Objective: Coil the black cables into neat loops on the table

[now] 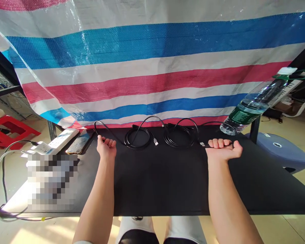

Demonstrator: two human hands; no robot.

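Observation:
On the black tabletop point(160, 183) lie two coiled black USB cables, a left coil point(137, 138) and a right coil point(178, 136). My left hand point(106, 147) is closed, palm up, around a black cable whose loop rises above the fingers and runs toward the left coil. A light-coloured USB plug point(156, 141) sticks out from that coil. My right hand point(224, 149), also palm up, has its fingers wrapped round black cable. Another USB plug point(202, 144) shows just left of these fingers, and cable arcs behind the hand.
A water bottle point(247, 113) stands at the back right. To the left are a white power strip point(63, 139), a phone point(80, 142) and a blurred-out item point(53, 183). A striped sheet point(152, 74) hangs behind. A red stool point(11, 130) and a blue-grey stool point(282, 150) flank the table.

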